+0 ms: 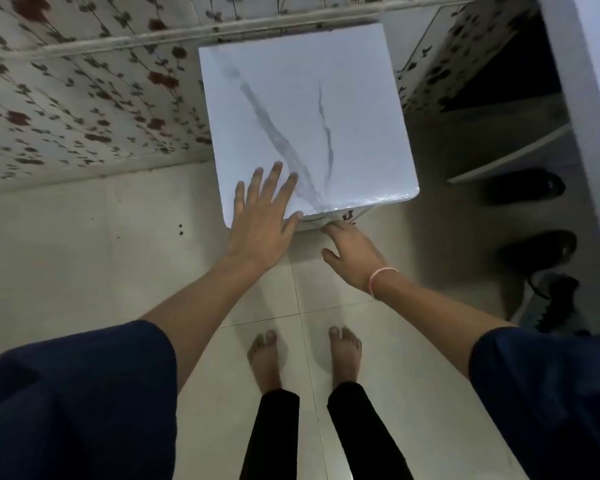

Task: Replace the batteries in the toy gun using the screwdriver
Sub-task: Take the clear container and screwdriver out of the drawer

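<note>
No toy gun, screwdriver or batteries show in the head view. A small stand with a white marble-patterned top (309, 98) sits against the flowered wall. My left hand (264, 216) lies flat, fingers spread, on the top's near left corner. My right hand (354, 251), with a pink band at the wrist, reaches to the stand's front just under the near rim. Its fingers are stretched out and their tips touch the front face, partly hidden by the overhang. Neither hand holds anything.
Flowered wallpaper (84, 98) covers the wall behind and to the left. Dark shoes (523, 187) (537, 249) lie on the floor to the right, beside a white shelf board (510, 157). My bare feet stand on pale floor tiles (84, 254).
</note>
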